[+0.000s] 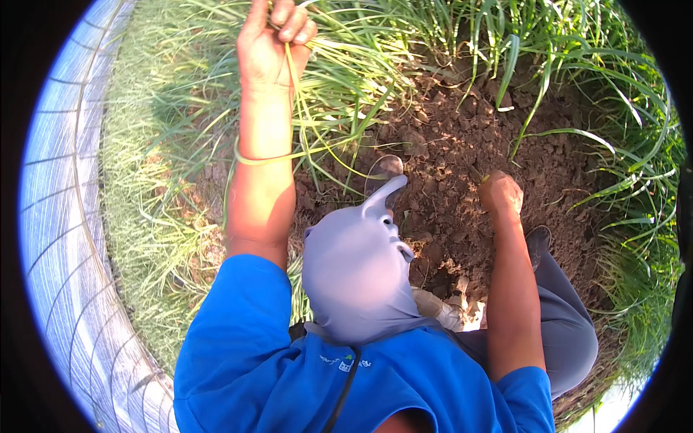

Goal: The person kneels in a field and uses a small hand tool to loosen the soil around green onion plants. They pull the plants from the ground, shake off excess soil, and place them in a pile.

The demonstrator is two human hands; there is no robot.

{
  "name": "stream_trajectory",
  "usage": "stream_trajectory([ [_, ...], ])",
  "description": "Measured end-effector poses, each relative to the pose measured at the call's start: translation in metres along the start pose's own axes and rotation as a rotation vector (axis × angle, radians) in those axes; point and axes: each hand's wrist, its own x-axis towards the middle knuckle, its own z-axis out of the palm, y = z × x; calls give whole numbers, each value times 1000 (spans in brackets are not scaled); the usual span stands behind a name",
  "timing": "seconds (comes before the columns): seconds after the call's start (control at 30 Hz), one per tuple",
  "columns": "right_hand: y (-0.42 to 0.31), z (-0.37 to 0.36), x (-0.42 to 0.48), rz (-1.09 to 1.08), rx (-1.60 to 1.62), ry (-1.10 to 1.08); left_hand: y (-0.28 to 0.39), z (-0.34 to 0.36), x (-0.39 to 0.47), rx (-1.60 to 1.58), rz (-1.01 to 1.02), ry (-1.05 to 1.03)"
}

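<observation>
My left hand [276, 38] is raised at the upper left with its fingers curled around a bunch of long green leaves [346, 54]. A few yellow-green blades hang from this grip, and one crosses my forearm. Lower and to the right, my right hand [502, 193] makes a fist close over bare brown soil [449, 140]. Something small and yellowish [485, 178] pokes out at the fist's left side; the rest of it is hidden, and I cannot tell what it is.
My bent knees in grey trousers [357, 270] rise between my arms; one shoe [385, 168] rests on the soil. Dense long-leaved plants [612, 59] border the soil above and right. Plastic sheeting with curved ribs [65, 216] runs along the left. Pale crumpled material [449, 311] lies between my legs.
</observation>
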Motion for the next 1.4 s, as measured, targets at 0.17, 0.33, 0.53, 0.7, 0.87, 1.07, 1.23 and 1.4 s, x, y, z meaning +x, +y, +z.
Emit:
stream_trajectory([
  [0.17,15,8,22,55,15,-7,158,-17,-118,248,274,298],
  [0.33,1,3,33,-22,-77,-24,346,3,-326,1192,582,1117],
  [0.53,13,5,48,-51,-73,-62,326,5,-462,2610,248,1217],
  [0.7,19,15,53,-111,-67,-52,117,-46,-519,1970,-825,1030],
  [0.87,49,32,67,-149,-63,-8,14,-60,-528,1861,-761,596],
  [1.07,16,12,30,-80,-39,-19,-36,-67,-436,1542,-813,420],
  [1.23,-4,-37,-8,-105,-190,36,-151,-89,-315,1352,-613,-83],
  [1.4,-37,-124,-45,-82,-61,60,-276,-105,-192,1461,-138,-567],
])
